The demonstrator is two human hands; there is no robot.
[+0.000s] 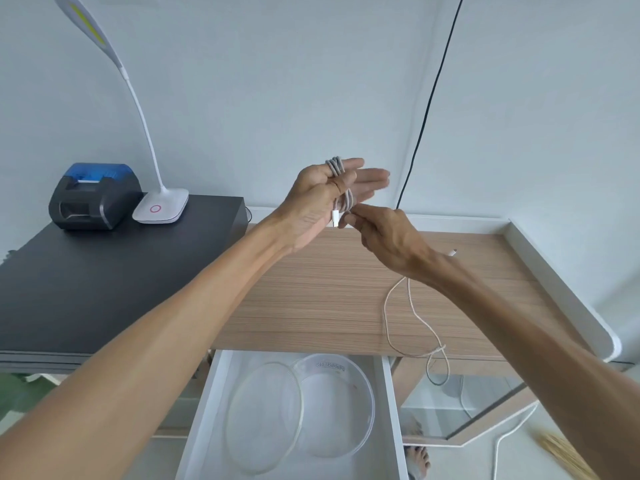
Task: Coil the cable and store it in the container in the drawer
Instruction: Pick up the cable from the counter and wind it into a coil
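place: home office or small desk corner, indoors
bench: light wood-grain bench (311, 289) with white raised edge, against plain pale wall
equipment: small black-and-blue receipt printer (94, 195), white gooseneck desk lamp (160, 206), both on a dark side surface (86, 289)
storage: white open drawer (207, 427) under the bench, clear plastic container (334, 403) inside
floor: pale, bare feet and a straw broom (561, 455) visible
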